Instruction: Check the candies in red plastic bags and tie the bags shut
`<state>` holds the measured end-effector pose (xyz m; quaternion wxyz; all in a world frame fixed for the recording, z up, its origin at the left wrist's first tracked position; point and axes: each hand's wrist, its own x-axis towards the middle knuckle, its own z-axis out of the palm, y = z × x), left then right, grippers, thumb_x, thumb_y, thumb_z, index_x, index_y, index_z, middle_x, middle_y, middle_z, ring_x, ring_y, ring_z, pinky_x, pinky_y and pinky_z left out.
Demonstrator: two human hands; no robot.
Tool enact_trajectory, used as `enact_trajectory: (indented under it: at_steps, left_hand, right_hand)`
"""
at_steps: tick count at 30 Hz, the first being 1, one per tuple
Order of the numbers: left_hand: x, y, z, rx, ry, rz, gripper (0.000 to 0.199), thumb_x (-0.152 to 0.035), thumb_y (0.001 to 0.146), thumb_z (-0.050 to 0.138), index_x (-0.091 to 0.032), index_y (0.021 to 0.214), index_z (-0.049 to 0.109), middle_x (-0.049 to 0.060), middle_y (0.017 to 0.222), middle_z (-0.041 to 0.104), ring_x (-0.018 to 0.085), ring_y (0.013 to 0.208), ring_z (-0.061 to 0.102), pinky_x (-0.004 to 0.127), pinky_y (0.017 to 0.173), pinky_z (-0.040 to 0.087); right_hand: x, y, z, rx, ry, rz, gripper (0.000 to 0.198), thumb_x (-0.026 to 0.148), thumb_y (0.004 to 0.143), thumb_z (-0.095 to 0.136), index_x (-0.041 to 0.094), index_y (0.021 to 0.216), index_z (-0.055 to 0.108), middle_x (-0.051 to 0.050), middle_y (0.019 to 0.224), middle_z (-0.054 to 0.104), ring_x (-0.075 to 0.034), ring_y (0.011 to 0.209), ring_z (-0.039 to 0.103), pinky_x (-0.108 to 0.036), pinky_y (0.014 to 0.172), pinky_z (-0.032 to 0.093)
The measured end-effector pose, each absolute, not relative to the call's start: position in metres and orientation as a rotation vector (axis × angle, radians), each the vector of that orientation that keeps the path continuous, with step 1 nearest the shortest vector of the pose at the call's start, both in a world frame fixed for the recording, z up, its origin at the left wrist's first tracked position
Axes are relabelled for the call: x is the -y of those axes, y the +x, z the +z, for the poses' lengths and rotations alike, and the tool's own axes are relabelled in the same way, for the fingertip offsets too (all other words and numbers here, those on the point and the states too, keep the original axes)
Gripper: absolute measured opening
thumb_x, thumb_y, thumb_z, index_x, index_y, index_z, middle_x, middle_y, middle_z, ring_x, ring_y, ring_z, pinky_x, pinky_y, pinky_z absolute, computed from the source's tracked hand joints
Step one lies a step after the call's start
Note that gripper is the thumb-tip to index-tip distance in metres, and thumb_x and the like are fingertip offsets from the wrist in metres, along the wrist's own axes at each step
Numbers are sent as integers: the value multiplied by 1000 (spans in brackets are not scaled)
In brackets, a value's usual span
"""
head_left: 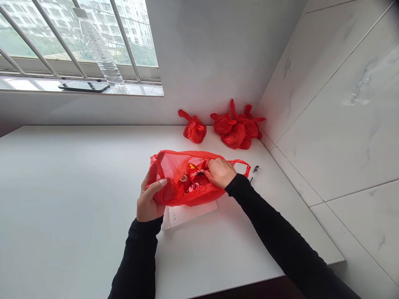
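Note:
A red plastic bag [174, 195] lies spread open before me, its mouth facing up. Inside it are several small red wrapped packets [193, 173] with dark and gold printing. My left hand [151, 197] grips the bag's left side, thumb over the rim and the other fingers behind it. Reaching into the bag from the right, my right hand [220, 172] has its fingers bent and pressed together at the packets. Its fingertips are partly hidden, so what they hold, if anything, cannot be made out. A bag handle [246, 166] sticks out beyond my right wrist.
Under the bag lies a white paper [193, 215] with handwriting. A pen [255, 169] is to the right. Knotted red bags [238, 128] cluster in the back corner, with a single knotted bag [195, 129] beside them. A water bottle [106, 62] and a tablet [84, 86] are on the windowsill.

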<state>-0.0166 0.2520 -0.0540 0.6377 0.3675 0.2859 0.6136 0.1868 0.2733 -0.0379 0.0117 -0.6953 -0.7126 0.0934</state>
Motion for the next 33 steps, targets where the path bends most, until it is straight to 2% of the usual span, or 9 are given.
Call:
enact_trajectory:
  at_steps: [3, 8, 11, 14, 17, 23, 25, 28, 33]
  left_hand:
    - [-253, -17, -55, -662, 841, 1404, 51, -15, 75, 68, -30, 124, 75, 1, 78, 71, 13, 69, 64, 22, 65, 57]
    - [-256, -19, -58, -654, 850, 1406, 53, -16, 75, 69, -30, 126, 74, 1, 77, 71, 13, 62, 60, 23, 60, 55]
    - [-258, -19, -60, -646, 840, 1416, 50, -17, 75, 70, -31, 123, 76, -1, 71, 70, 11, 57, 56, 21, 57, 54]
    - [-258, -18, -60, -641, 832, 1414, 51, -16, 73, 71, -31, 122, 76, 0, 75, 72, 12, 62, 59, 20, 59, 55]
    - [-257, -18, -59, -645, 821, 1420, 51, -15, 74, 70, -32, 121, 77, 0, 77, 72, 12, 65, 61, 19, 61, 56]
    - [-258, -17, -60, -649, 835, 1424, 43, -14, 74, 70, -29, 113, 79, 1, 76, 72, 12, 63, 61, 19, 59, 56]
    - [-258, -17, -60, -653, 835, 1434, 40, -14, 73, 70, -29, 109, 81, 1, 78, 72, 12, 65, 62, 18, 60, 56]
    - [-258, -18, -60, -671, 827, 1434, 41, -15, 73, 72, -29, 110, 80, 1, 85, 75, 12, 72, 66, 18, 66, 57]
    - [-259, -18, -61, -681, 830, 1427, 47, -15, 72, 72, -28, 117, 78, 2, 84, 76, 13, 68, 65, 19, 63, 57]
  right_hand:
    - [-273, 186, -32, 2178, -2151, 289, 26, 27, 101, 49, 16, 107, 72, -15, 103, 76, -28, 101, 71, -32, 79, 48]
    - [-274, 187, -28, 2215, -2008, 351, 29, 29, 105, 44, 22, 114, 70, -8, 110, 76, -21, 108, 69, -26, 83, 46]
    - [-276, 192, -33, 2235, -2021, 390, 25, 25, 103, 47, 15, 109, 70, -12, 105, 76, -22, 100, 70, -27, 77, 45]
    - [-278, 196, -38, 2244, -2066, 401, 22, 27, 100, 54, 13, 108, 69, -15, 105, 75, -24, 98, 70, -29, 72, 44]
    - [-279, 196, -39, 2276, -2054, 398, 25, 31, 96, 61, 16, 115, 68, -12, 110, 74, -24, 102, 68, -29, 76, 44]
    - [-275, 197, -36, 2318, -2012, 420, 54, 27, 92, 65, 23, 144, 53, -9, 114, 74, -26, 109, 67, -29, 77, 44]
    - [-275, 200, -35, 2294, -2018, 426, 49, 24, 90, 67, 19, 138, 59, -10, 109, 75, -26, 105, 68, -29, 74, 44]
    - [-276, 205, -30, 2214, -2037, 424, 33, 29, 87, 72, 15, 116, 70, -11, 104, 75, -26, 100, 69, -29, 73, 44]
    - [-274, 210, -14, 2070, -2003, 421, 25, 37, 97, 59, 18, 104, 72, -9, 100, 76, -22, 94, 69, -29, 74, 45]
